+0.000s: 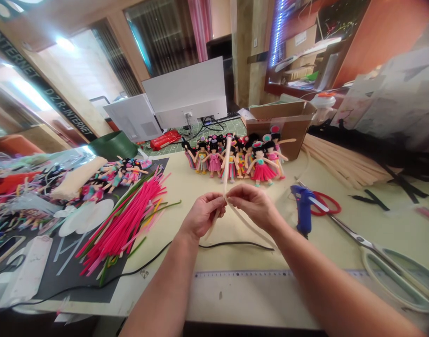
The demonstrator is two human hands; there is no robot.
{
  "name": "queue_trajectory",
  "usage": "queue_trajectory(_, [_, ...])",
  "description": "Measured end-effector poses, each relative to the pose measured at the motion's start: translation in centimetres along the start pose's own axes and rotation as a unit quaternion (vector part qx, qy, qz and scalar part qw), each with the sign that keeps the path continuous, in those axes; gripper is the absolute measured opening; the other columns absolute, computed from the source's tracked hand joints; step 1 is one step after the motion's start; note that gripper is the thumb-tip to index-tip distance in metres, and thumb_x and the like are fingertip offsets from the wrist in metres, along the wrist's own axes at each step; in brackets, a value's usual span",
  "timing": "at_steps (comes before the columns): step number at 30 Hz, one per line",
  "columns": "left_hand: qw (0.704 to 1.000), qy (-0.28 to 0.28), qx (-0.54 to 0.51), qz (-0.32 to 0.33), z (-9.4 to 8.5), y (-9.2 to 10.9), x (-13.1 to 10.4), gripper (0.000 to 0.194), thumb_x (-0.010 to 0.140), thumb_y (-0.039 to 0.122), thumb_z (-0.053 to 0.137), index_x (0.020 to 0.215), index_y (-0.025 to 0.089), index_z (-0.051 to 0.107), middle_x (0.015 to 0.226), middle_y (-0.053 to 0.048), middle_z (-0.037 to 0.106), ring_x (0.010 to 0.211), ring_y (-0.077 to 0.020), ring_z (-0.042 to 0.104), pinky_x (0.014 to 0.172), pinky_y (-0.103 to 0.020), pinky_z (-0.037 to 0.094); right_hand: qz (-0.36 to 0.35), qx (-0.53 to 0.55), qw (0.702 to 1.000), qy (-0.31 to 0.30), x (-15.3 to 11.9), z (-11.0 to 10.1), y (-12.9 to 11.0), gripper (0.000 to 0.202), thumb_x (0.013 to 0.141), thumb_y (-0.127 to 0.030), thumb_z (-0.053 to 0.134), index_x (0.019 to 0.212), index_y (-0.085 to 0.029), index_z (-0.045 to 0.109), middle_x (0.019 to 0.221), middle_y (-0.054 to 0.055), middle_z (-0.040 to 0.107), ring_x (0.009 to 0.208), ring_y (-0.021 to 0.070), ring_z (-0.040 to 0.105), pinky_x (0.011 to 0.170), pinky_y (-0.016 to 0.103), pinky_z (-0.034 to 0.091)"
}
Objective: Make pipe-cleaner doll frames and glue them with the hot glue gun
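Note:
Cream pipe cleaners [227,161] are pinched between both hands above the table's middle. One length stands upright from the fingertips, while other ends hang down to either side. My left hand [204,213] is closed on them from the left, thumb against forefinger. My right hand [251,203] pinches them at the same spot from the right. Just beyond the hands stands a group of small pipe-cleaner dolls [214,159] with black hair and colourful dresses. One in a red skirt [263,172] is at the front. The exact twist or joint between the fingertips is hidden.
Pink and green pipe cleaners [130,215] lie on a dark mat at left, near more dolls [125,173]. On the right are a blue glue gun [303,210], large scissors [368,243] and cream strips [344,161]. A cardboard box [280,119], ruler [245,274] and black cable [235,243] also show.

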State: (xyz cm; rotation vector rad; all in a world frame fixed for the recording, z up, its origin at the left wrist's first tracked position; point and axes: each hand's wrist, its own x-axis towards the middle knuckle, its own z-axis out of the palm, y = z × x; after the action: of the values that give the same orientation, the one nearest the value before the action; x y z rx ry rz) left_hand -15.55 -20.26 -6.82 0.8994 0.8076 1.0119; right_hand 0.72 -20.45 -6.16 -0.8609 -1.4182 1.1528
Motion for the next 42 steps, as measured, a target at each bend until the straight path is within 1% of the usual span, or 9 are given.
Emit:
queue_trajectory(6, [0.998, 0.044, 0.021, 0.047, 0.1, -0.2, 0.2, 0.025, 0.064, 0.027, 0.08, 0.077, 0.012, 0.064, 0.062, 0.002, 0.059, 0.053, -0.0063, 0.052, 0.055, -0.02, 0.04, 0.071, 0.016, 0.997, 0.024, 0.1, 0.2, 0.0, 0.018, 0.067, -0.033, 0.074, 0.074, -0.017, 0.068, 0.063, -0.001, 0.062, 0.056, 0.0104, 0.051, 0.055, 0.026, 0.044])
queue_trajectory(11, [0.989, 0.069, 0.086, 0.1, 0.2, -0.5, 0.1, 0.027, 0.066, 0.028, 0.079, 0.078, 0.015, 0.058, 0.066, 0.002, 0.059, 0.059, -0.0083, 0.057, 0.06, -0.021, 0.042, 0.112, -0.018, 0.994, 0.005, 0.0, 0.0, -0.2, 0.022, 0.068, -0.037, 0.072, 0.067, -0.016, 0.067, 0.053, -0.002, 0.055, 0.05, 0.0096, 0.044, 0.048, 0.024, 0.037])
queue_trajectory(17, [0.986, 0.037, 0.133, 0.095, 0.3, 0.0, -0.4, 0.028, 0.071, 0.03, 0.075, 0.092, 0.016, 0.064, 0.082, -0.002, 0.064, 0.074, -0.0117, 0.06, 0.072, -0.024, 0.045, 0.097, -0.081, 0.992, -0.001, -0.1, -0.3, 0.1, 0.022, 0.072, -0.038, 0.068, 0.069, -0.016, 0.07, 0.058, -0.001, 0.056, 0.054, 0.0096, 0.042, 0.049, 0.024, 0.032])
queue_trajectory(20, [0.983, 0.027, 0.149, 0.101, 0.3, 0.4, -0.6, 0.029, 0.076, 0.032, 0.071, 0.099, 0.015, 0.067, 0.09, -0.004, 0.066, 0.08, -0.012, 0.059, 0.075, -0.023, 0.045, 0.083, -0.111, 0.99, -0.021, -0.3, 0.1, 0.2, 0.022, 0.073, -0.037, 0.067, 0.068, -0.016, 0.069, 0.057, -0.002, 0.052, 0.054, 0.0093, 0.039, 0.049, 0.024, 0.03])
queue_trajectory(24, [0.987, 0.007, 0.111, 0.118, 0.2, 0.7, -0.6, 0.02, 0.073, 0.028, 0.074, 0.088, 0.015, 0.07, 0.079, -0.002, 0.066, 0.075, -0.0102, 0.058, 0.074, -0.022, 0.044, 0.077, -0.127, 0.987, -0.059, -0.7, 0.9, 0.2, 0.02, 0.073, -0.033, 0.066, 0.064, -0.015, 0.065, 0.055, -0.003, 0.046, 0.054, 0.0085, 0.037, 0.049, 0.023, 0.028])
queue_trajectory(28, [0.989, 0.053, 0.012, 0.139, -0.1, 0.9, -0.5, 0.014, 0.072, 0.024, 0.074, 0.081, 0.016, 0.067, 0.062, 0.003, 0.06, 0.058, -0.0062, 0.053, 0.061, -0.019, 0.042, 0.105, -0.054, 0.991, -0.054, -0.6, 0.8, 0.0, 0.019, 0.074, -0.033, 0.065, 0.065, -0.016, 0.064, 0.052, -0.004, 0.046, 0.05, 0.0076, 0.037, 0.046, 0.022, 0.027])
queue_trajectory(31, [0.987, 0.07, -0.018, 0.145, -0.1, 0.9, -0.5, 0.017, 0.071, 0.025, 0.075, 0.081, 0.015, 0.066, 0.062, 0.001, 0.063, 0.058, -0.0078, 0.057, 0.059, -0.02, 0.044, 0.121, 0.037, 0.992, -0.026, -0.2, 0.3, -0.2, 0.018, 0.072, -0.032, 0.067, 0.064, -0.017, 0.06, 0.048, -0.005, 0.046, 0.046, 0.0073, 0.038, 0.044, 0.022, 0.028])
queue_trajectory(36, [0.987, 0.07, 0.006, 0.145, 0.2, 0.6, -0.5, 0.018, 0.07, 0.026, 0.076, 0.081, 0.014, 0.066, 0.069, -0.001, 0.069, 0.064, -0.0096, 0.063, 0.065, -0.022, 0.048, 0.099, 0.127, 0.986, 0.054, 0.2, -0.6, -0.3, 0.019, 0.07, -0.03, 0.071, 0.065, -0.017, 0.059, 0.05, -0.005, 0.051, 0.045, 0.0068, 0.041, 0.044, 0.022, 0.03])
queue_trajectory(42, [0.984, 0.05, 0.067, 0.154, 1.0, -0.5, -0.6, 0.015, 0.072, 0.026, 0.075, 0.081, 0.015, 0.069, 0.072, -0.002, 0.071, 0.071, -0.0127, 0.065, 0.071, -0.026, 0.05, 0.099, 0.171, 0.974, 0.108, 0.2, -0.8, -0.8, 0.017, 0.068, -0.028, 0.072, 0.066, -0.017, 0.059, 0.048, -0.005, 0.049, 0.045, 0.0067, 0.041, 0.044, 0.021, 0.031])
